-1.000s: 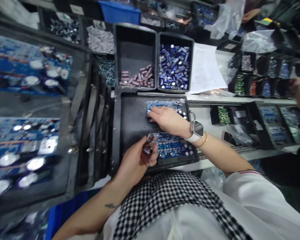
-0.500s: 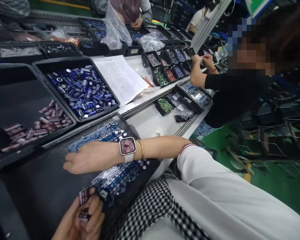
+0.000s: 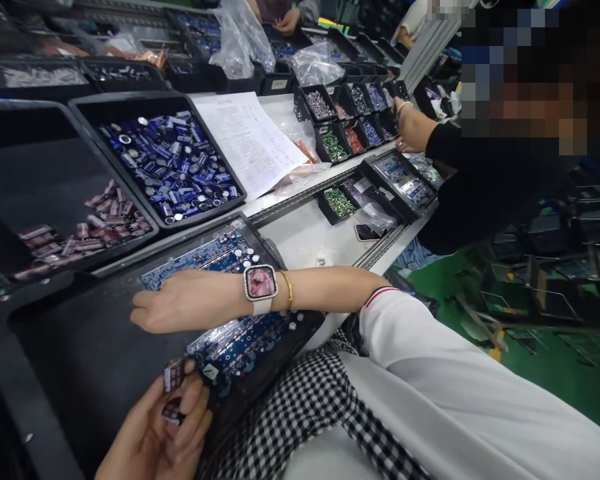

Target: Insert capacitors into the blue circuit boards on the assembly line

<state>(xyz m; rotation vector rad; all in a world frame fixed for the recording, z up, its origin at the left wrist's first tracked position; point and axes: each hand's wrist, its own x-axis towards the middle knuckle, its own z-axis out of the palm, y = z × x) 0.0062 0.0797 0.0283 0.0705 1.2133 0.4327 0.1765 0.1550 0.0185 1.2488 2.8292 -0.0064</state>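
Note:
Near the bottom left, my left hand (image 3: 163, 427) is closed around two brown capacitors (image 3: 174, 375), one pinched between thumb and finger and the other lower among the fingers. My right hand (image 3: 173, 303), wearing a watch (image 3: 261, 283) and a gold bracelet, is held over the left part of a blue circuit board (image 3: 245, 343) in a black tray (image 3: 80, 373). Its fingers are curled and their tips are hidden, so what they hold cannot be seen. Silver-topped round parts stand on the board.
Black bins hold brown capacitors (image 3: 115, 217) and blue capacitors (image 3: 180, 167). A printed sheet (image 3: 250, 137) lies beside them. Small bins of coloured parts (image 3: 333, 143), a green-part box (image 3: 339, 203) and a phone (image 3: 367, 232) are further right. A co-worker in black (image 3: 485, 180) stands at the right.
The view has shifted slightly; my hands keep nearly the same pose, the left still gripping the brown capacitors. The co-worker's hands, earlier together, are now apart, one at the small bins.

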